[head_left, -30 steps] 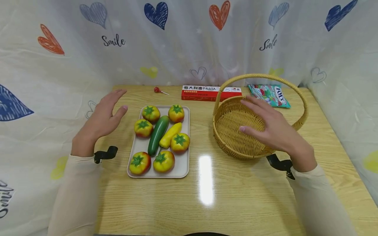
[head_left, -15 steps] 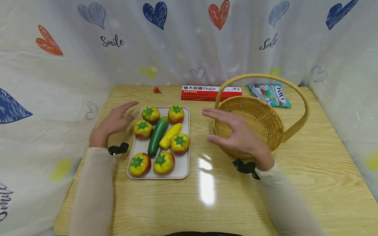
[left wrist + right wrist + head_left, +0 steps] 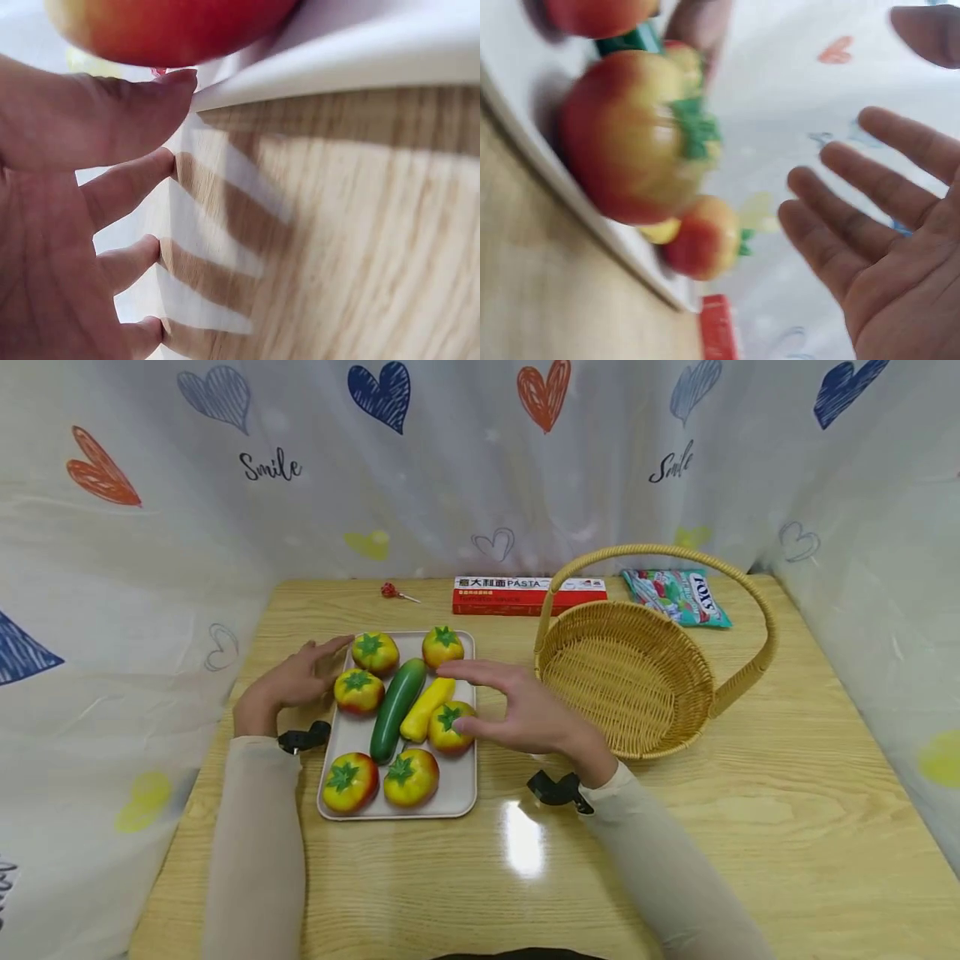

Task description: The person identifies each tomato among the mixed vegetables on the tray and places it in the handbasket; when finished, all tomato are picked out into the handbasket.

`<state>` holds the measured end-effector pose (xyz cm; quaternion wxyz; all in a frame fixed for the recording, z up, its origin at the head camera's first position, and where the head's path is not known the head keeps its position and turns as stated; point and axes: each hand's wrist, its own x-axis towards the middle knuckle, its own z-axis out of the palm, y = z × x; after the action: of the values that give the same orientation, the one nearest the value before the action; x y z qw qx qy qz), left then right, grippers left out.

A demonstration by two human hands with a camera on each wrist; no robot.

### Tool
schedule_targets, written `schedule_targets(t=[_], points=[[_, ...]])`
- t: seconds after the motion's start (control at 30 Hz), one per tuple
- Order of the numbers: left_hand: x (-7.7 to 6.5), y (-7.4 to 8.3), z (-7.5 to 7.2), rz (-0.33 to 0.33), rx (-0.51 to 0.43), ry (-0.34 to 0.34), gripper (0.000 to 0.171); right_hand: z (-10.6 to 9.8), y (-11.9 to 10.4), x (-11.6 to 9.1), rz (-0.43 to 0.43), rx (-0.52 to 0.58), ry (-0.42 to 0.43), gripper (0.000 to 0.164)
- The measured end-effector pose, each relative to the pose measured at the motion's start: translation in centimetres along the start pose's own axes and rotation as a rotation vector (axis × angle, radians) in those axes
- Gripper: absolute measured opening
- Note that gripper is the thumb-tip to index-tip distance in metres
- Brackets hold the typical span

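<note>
We hold our right hand (image 3: 525,714), fingers (image 3: 855,217) spread and relaxed, gripping nothing, low over the right half of a pale rectangular tray (image 3: 463,793) with rounded corners, just left of the frame's centre. Beneath the hand sits one glossy red-and-yellow tomato (image 3: 448,728) with a green star-shaped stem cap; whether the thumb touches it we cannot tell. Our left hand (image 3: 296,681) lies at the tray's left edge, fingers (image 3: 127,184) straight and released; the left wrist view shows the thumb tip against the smooth rim.

The tray holds five more round tomatoes, two at its far end (image 3: 375,652) (image 3: 443,647), one at the left (image 3: 358,690) and two at the near end (image 3: 349,782) (image 3: 410,777). In the middle a smooth dark green cucumber (image 3: 396,708) lies slantwise, beside a curved yellow pepper (image 3: 426,708).

To the right of the tray stands a round woven wicker basket (image 3: 626,693) with a tall hoop handle. Along the table's (image 3: 675,843) far edge lie a flat red pasta box (image 3: 525,595), a crinkled green sweet bag (image 3: 678,596) and a small red lollipop (image 3: 390,591). The table top is light grained wood with a glossy sheen. A white curtain (image 3: 150,568) printed with hearts hangs around it.
</note>
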<state>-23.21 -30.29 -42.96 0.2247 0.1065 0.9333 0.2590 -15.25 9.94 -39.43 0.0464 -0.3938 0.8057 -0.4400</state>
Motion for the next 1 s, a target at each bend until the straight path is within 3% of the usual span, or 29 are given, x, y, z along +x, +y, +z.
schedule_targets(t=[0.3,0.63,1.0], points=[[0.1,0.0,0.2,-0.012,0.009,0.009,0.074,2.5,2.1,0.8,0.105,-0.137,-0.172,0.062],[-0.2,0.3,0.1,-0.028,-0.001,0.017,0.073,2.8,2.5,0.7,0.168,-0.151,-0.252,0.062],[-0.4,0.6,0.0,-0.039,0.004,0.015,0.073,2.4,1.7,0.7,0.1,-0.156,-0.185,0.061]])
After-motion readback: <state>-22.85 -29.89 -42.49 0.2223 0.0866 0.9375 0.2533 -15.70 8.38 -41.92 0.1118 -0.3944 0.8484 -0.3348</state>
